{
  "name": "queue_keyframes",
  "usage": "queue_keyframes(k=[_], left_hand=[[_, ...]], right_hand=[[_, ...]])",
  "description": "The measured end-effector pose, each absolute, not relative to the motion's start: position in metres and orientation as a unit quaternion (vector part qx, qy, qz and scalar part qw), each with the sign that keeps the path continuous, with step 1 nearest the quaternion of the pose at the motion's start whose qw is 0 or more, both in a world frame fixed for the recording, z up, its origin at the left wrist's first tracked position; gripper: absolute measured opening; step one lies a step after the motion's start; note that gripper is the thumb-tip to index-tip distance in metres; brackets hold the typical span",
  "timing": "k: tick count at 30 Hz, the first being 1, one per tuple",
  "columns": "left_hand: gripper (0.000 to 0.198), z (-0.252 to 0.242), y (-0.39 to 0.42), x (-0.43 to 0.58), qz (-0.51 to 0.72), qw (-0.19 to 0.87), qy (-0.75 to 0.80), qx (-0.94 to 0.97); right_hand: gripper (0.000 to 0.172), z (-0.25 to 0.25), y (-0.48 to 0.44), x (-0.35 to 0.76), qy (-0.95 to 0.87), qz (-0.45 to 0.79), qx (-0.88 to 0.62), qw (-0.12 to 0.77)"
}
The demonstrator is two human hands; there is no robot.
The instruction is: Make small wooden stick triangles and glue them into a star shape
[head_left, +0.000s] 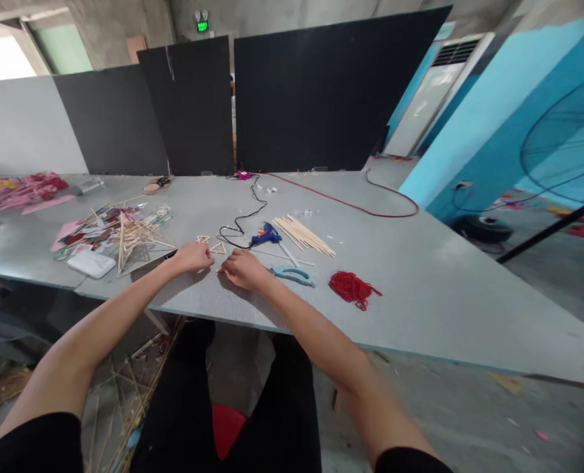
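My left hand (196, 257) rests low over the grey table, its fingers closed. Close by on the right, my right hand (245, 269) has its fingertips pinched together near the tabletop. Whatever lies in either set of fingers is too small or hidden to name. Just beyond them sit a small triangle of wooden sticks (218, 248) and another little stick frame (203, 239). A blue glue gun (268, 234) lies past my right hand, beside a bundle of wooden sticks (314, 240). Light-blue-handled pliers or scissors (296, 275) lie right of that hand, their tip partly hidden.
Red yarn (351, 289) lies to the right. A white case (91, 263) and a heap of sticks and scraps (136, 233) are at left. A black cord (245, 217) and a red cord (341, 200) cross the table (444, 282). Black panels (321, 98) stand behind.
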State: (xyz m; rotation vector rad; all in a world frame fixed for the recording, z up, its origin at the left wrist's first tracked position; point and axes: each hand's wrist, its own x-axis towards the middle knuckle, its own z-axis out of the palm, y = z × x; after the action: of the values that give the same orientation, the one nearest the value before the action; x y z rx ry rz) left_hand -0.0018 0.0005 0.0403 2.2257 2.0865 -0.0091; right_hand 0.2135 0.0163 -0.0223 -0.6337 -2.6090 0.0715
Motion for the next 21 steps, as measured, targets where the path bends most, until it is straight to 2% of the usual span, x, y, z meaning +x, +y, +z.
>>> queue_keyframes(k=[4,11,15,21], left_hand=[[0.026,0.032,0.016,0.002,0.109,0.055,0.646,0.754],[0.031,0.01,0.036,-0.003,0.296,0.152,0.547,0.768],[0.03,-0.004,0.036,0.0,0.345,0.175,0.48,0.787],[0.015,-0.017,0.019,-0.007,0.373,0.177,0.385,0.825]], right_hand=[[0.023,-0.018,0.016,0.212,-0.949,-0.004,-0.239,0.208],[0.02,-0.017,0.021,0.207,-0.951,-0.034,-0.247,0.182],[0.019,-0.022,0.023,0.206,-0.955,-0.041,-0.226,0.186],[0.01,-0.021,0.023,0.212,-0.958,-0.066,-0.204,0.188]])
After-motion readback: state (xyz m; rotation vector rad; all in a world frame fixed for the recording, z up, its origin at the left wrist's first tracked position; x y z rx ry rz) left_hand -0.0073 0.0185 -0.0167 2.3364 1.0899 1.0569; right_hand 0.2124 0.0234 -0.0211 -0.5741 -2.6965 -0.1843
